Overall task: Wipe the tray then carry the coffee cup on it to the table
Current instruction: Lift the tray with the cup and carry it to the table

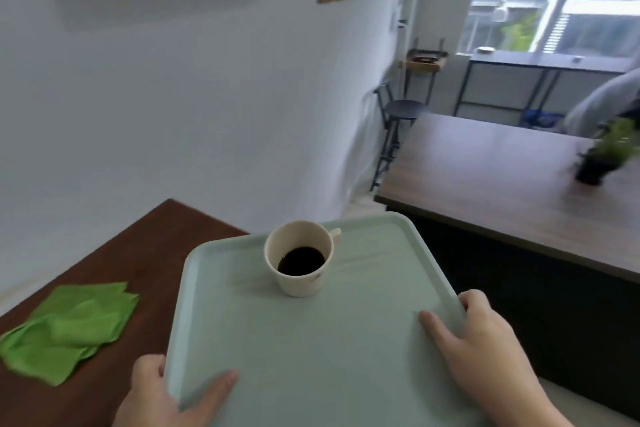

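A pale green tray (311,350) is held up in front of me, above the edge of a dark brown counter (145,253). A cream coffee cup (299,258) with dark coffee stands upright on the tray's far half, handle pointing far right. My left hand (162,392) grips the tray's near left edge, thumb on top. My right hand (485,347) grips the right edge, thumb lying on the tray's surface. A crumpled green cloth (69,326) lies on the counter at the left, apart from both hands.
A grey-brown wooden table (502,184) stands ahead to the right with a small potted plant (602,156) on it. A dark stool (398,128) stands beyond its far corner by the white wall. A person's grey sleeve (602,100) shows at the far right. Shelves hang above.
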Available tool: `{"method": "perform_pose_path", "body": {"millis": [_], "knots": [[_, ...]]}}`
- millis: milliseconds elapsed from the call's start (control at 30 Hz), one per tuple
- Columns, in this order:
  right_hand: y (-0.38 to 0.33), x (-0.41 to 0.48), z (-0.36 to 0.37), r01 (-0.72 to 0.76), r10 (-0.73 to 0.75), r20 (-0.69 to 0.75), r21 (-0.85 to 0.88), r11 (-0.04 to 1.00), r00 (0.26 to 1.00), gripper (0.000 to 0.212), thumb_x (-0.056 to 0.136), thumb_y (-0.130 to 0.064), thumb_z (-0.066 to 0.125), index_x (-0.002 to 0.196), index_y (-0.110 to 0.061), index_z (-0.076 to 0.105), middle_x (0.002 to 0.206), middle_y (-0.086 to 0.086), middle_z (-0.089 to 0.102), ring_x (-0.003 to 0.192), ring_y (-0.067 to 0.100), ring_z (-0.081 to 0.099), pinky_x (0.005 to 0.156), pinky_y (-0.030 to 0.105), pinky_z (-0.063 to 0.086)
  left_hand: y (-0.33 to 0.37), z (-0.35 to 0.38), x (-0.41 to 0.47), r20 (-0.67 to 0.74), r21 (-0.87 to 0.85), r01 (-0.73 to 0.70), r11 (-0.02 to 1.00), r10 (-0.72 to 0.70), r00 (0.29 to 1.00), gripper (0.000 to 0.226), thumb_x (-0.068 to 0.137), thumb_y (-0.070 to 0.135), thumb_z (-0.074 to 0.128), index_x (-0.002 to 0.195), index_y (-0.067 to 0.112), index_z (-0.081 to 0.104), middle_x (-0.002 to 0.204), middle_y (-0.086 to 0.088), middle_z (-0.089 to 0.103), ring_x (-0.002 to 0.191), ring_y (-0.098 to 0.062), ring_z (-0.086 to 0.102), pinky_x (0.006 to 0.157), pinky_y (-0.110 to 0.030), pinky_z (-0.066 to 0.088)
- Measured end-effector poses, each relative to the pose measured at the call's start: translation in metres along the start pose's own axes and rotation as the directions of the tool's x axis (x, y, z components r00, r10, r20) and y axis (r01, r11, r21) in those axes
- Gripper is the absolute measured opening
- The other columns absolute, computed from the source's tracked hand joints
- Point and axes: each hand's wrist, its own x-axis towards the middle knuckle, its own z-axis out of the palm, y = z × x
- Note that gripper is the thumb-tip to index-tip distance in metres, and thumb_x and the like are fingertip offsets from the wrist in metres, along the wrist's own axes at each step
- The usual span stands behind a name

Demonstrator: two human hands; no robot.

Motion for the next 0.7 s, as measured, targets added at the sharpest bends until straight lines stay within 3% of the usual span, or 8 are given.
{"method": "perform_pose_path", "body": {"millis": [167,367,467,700], "knots": [[0.054,0.04,-0.052,-0.091,0.094,-0.102,0.032,0.995,0.99,0.036,0.087,-0.054,0.065,0.098,-0.027,0.045,0.087,-0.008,0.06,0.076,0.01,0.062,0.069,0.041,0.057,0.055,0.083,0.007,0.15,0.015,-0.094,0.995,0.09,0.985,0.072,0.037,0.04,0.097,0.086,0.007,0.057,0.078,-0.008,0.066,0.067,-0.027,0.063,0.06,-0.038,0.046],[0.102,0.079,-0.084,-0.201,0.217,-0.195,0.097,0.975,0.957,0.04,0.086,-0.052,0.069,0.101,-0.021,0.048,0.09,-0.004,0.061,0.081,0.019,0.063,0.074,0.045,0.056,0.111,0.162,0.02,0.243,0.013,-0.244,0.97,0.234,0.941,0.067,0.047,0.044,0.094,0.087,0.018,0.048,0.075,0.01,0.057,0.064,-0.015,0.054,0.054,-0.027,0.036],[0.117,0.102,-0.091,-0.236,0.257,-0.243,0.113,0.965,0.935,0.04,0.085,-0.05,0.069,0.099,-0.02,0.048,0.09,-0.002,0.062,0.081,0.021,0.063,0.073,0.045,0.056,0.134,0.198,0.035,0.294,0.003,-0.31,0.951,0.296,0.909,0.064,0.048,0.048,0.092,0.082,0.023,0.044,0.074,0.009,0.059,0.063,-0.006,0.054,0.053,-0.023,0.037],[0.138,0.191,-0.103,-0.26,0.293,-0.304,0.144,0.955,0.907,0.037,0.087,-0.047,0.07,0.099,-0.02,0.048,0.089,-0.006,0.061,0.078,0.016,0.063,0.067,0.042,0.055,0.185,0.289,0.086,0.406,-0.038,-0.386,0.922,0.367,0.837,0.062,0.055,0.055,0.087,0.088,0.026,0.043,0.081,0.008,0.063,0.069,-0.005,0.06,0.051,-0.023,0.041]]}}
